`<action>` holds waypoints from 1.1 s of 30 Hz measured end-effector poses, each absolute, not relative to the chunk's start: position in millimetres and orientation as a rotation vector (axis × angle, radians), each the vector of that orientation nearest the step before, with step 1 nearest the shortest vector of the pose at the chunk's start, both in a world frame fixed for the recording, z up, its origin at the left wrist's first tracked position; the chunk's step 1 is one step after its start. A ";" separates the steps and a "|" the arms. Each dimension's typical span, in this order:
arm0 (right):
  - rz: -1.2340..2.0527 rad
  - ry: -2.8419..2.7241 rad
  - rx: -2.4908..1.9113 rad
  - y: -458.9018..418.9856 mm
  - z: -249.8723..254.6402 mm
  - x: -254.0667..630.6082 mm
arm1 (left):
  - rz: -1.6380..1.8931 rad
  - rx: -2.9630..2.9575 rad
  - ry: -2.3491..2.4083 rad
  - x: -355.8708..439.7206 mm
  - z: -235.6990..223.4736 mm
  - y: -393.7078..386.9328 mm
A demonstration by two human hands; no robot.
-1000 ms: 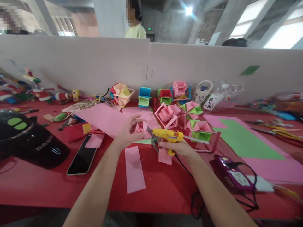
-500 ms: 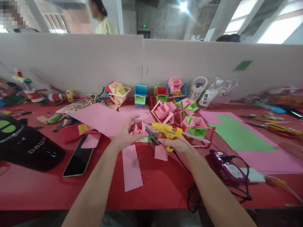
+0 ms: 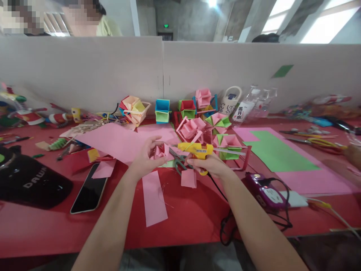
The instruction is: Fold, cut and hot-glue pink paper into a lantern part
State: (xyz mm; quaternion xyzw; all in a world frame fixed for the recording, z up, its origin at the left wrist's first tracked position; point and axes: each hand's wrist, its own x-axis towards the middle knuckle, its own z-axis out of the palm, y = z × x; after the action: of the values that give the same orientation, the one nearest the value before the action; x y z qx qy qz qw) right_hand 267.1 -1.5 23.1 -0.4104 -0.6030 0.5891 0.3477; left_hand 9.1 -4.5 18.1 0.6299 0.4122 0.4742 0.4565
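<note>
My left hand is closed on a small folded pink paper piece, its thumb along the near side. In my right hand is a yellow hot glue gun, a glue stick jutting from its back and its nozzle pointing left at the pink piece. Whether the nozzle touches the paper I cannot tell. Scissors with dark green handles lie under the glue gun, partly covered. A pink paper square and a pink strip rest on the red tabletop close by.
Several folded paper boxes stand along the white partition. On the left are a black tumbler and a phone. To the right sit a purple power socket with black cable, green paper, and another person's hand.
The view has shifted slightly, so most things sit further left. Another person's hand has appeared at the right edge. Both my hands keep their hold, the nozzle still beside the pink piece.
</note>
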 end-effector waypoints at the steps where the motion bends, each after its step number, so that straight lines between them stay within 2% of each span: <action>1: 1.512 -1.562 -1.066 -2.0 23.8 268.1 | 1.165 1.557 1.018 9.2 18.5 -4.7; 10: 1.346 -1.536 -1.164 -5.4 24.2 262.3 | 1.174 1.507 0.908 12.5 23.6 -8.3; 33: 1.435 -1.552 -1.235 -10.2 22.6 254.9 | 1.212 1.478 0.851 15.9 26.7 -11.1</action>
State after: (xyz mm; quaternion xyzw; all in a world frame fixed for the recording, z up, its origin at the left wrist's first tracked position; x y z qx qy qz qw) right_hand 254.9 -10.2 22.6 -0.4746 -0.5963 0.5511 0.3397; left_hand 15.9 -11.1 26.7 0.6114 0.3519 0.5015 0.5009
